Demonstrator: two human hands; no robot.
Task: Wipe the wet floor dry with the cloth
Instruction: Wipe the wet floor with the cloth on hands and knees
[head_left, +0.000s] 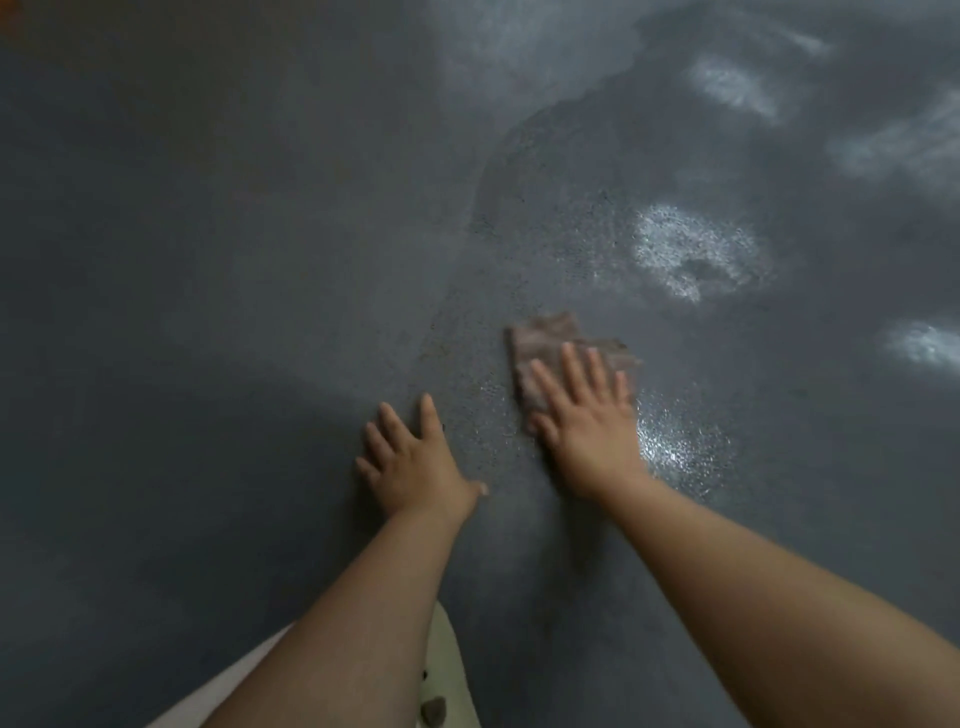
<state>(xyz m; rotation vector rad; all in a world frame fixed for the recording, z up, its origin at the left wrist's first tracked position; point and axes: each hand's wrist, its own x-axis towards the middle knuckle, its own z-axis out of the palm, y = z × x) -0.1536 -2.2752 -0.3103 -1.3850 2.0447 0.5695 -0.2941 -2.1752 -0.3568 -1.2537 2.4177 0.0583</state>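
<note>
Head view: left hand (410, 460) flat on the dark grey floor (208, 260), fingers spread, holding nothing. Just beside it to the right, right hand (587, 415) pressing straight-fingered on the brownish cloth (545, 340). Further right, glistening wet patch (675, 447).

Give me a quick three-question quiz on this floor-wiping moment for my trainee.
1. True or false: the right hand presses flat on the cloth.
2. The left hand rests on: A) the cloth B) the bare floor C) a bucket.
3. Fill in: the shiny wet patch lies just to the ____ of the right hand.

Key: 1 true; 2 B; 3 right.
</note>
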